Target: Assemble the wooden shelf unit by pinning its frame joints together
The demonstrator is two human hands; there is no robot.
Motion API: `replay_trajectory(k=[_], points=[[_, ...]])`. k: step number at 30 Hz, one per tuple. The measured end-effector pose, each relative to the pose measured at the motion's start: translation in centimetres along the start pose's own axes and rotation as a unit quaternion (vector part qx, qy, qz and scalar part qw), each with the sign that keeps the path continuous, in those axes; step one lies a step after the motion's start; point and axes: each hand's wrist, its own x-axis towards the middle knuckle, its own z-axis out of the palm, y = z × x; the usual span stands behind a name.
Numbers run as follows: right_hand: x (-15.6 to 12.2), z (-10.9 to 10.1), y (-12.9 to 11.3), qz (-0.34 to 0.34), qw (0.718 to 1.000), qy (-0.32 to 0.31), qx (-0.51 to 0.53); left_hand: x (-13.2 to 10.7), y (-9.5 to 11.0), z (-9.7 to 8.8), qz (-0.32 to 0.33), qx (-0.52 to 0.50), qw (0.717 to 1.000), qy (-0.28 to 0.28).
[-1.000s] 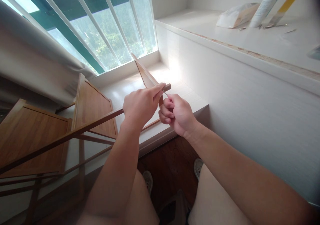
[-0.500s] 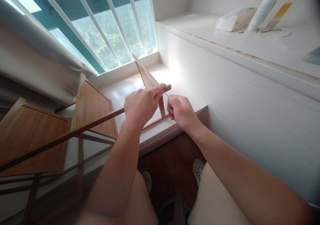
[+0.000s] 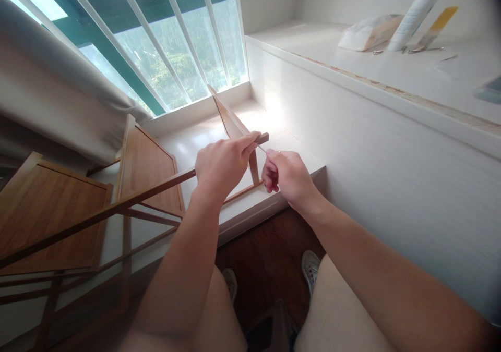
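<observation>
Right hand (image 3: 288, 177): shifted slightly rightward since earlier — I had it pinching a thin rod (image 3: 262, 148).
Left hand (image 3: 225, 161): wrapped around a wooden bar (image 3: 152, 190), near its end.
Between hands: thin rod slanted — beside the bar.

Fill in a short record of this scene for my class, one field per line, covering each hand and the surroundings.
Left hand: the left hand grips a wooden bar near its far end
Right hand: the right hand pinches a thin rod angled toward the bar; contact unclear
Left side: two framed wooden panels, grey curtain
Shelf, upper right: white tube with blue tip, yellow-ended tool, wrapped packet
Background: barred window
Below: dark floor, two shoes
</observation>
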Motion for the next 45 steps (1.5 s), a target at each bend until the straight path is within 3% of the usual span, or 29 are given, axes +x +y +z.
replay_trajectory(k=[3, 9, 18, 22, 28, 34, 40, 45], points=[[0.0, 0.4, 0.3, 0.007, 0.998, 0.008, 0.054, 0.0, 0.1, -0.1, 0.001, 0.000, 1.000, -0.002], [-0.5, 0.6, 0.2, -0.025, 0.999, 0.041, 0.000, 0.0, 0.0, -0.1, 0.005, -0.008, 1.000, -0.007], [-0.1, -0.6, 0.0, -0.073, 0.975, 0.029, -0.206, 0.0, -0.1, 0.0, 0.010, -0.005, 1.000, -0.001], [0.1, -1.0, 0.0, -0.113, 0.942, 0.029, -0.316, 0.0, -0.2, 0.0, 0.009, -0.008, 1.000, -0.002], [0.1, -1.4, -0.3, -0.135, 0.859, 0.037, -0.492, 0.1, -0.3, 0.3, 0.009, -0.013, 1.000, 0.007], [0.1, -1.6, -0.9, -0.126, 0.807, 0.042, -0.575, 0.1, -0.4, 0.5, 0.015, -0.004, 1.000, 0.015], [-0.2, -1.0, -1.0, -0.124, 0.794, 0.052, -0.593, 0.1, -0.4, 0.4, 0.013, -0.004, 1.000, 0.010], [-0.2, -0.4, -0.3, -0.117, 0.821, 0.061, -0.555, 0.1, -0.3, 0.3, 0.010, -0.005, 1.000, 0.007]])
